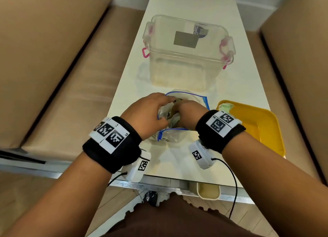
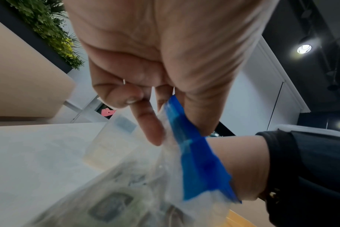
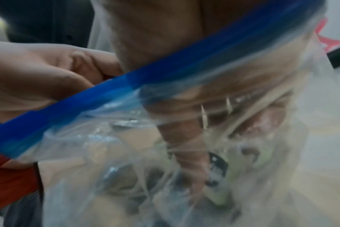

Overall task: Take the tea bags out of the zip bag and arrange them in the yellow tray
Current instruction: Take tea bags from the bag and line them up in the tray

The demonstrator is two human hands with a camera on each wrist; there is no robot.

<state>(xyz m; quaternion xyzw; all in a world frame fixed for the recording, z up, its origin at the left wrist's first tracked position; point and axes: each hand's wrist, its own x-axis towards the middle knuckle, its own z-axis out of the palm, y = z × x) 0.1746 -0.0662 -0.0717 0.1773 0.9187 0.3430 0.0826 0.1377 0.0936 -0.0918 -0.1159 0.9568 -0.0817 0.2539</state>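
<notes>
A clear zip bag (image 1: 177, 135) with a blue zip strip (image 2: 196, 150) lies in the middle of the white table (image 1: 177, 6), its mouth open. My left hand (image 1: 167, 110) pinches the bag's rim between thumb and fingers (image 2: 151, 127) and holds the mouth open. My right hand (image 1: 184, 110) is inside the bag. Seen blurred through the plastic, its fingers (image 3: 188, 161) curl around a tea bag (image 3: 217, 167) among several others (image 2: 111, 207). The yellow tray (image 1: 262, 130) sits just to the right, with a green-tagged tea bag (image 1: 225, 107) in its far left corner.
A clear lidded container (image 1: 186, 54) with pink clasps stands right behind the zip bag. Tan padded benches (image 1: 53, 68) flank the narrow table on both sides. A cream cup-like object (image 1: 208, 190) hangs at the table's near edge.
</notes>
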